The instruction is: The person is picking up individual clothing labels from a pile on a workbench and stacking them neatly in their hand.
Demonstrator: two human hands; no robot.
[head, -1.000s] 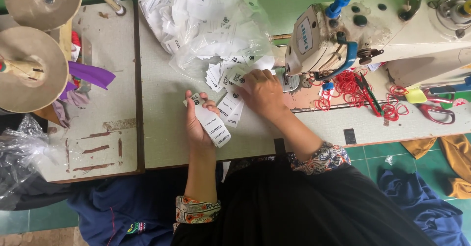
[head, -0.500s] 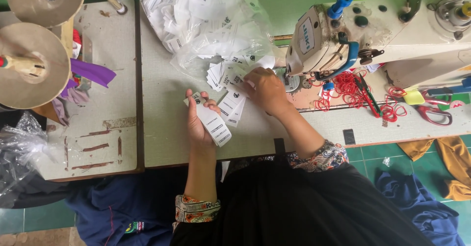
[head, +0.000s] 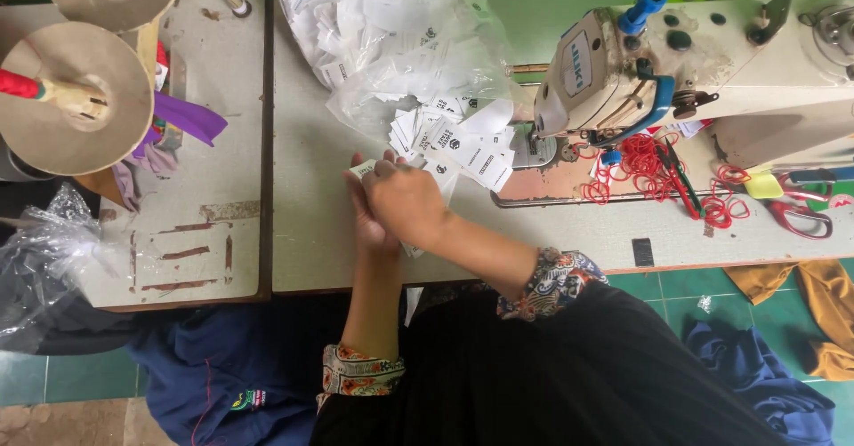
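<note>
Labels [head: 363, 169] mostly hidden beneath right hand [head: 405, 201] covering left hand [head: 366, 224].

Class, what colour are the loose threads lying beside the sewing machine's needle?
Red threads, clearest in the head view.

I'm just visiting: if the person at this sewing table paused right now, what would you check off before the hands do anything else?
1. Small stack of labels gripped in the left hand: cannot tell, the right hand covers it.
2. Loose labels within reach: ok, they lie just beyond the fingers.
3. Plastic bag of labels open toward the hands: ok, labels spill from its mouth.
4. Hands apart from the sewing machine needle area: ok, both are to its left.
5. Scissors away from the hands: ok, far right on the table.
</note>
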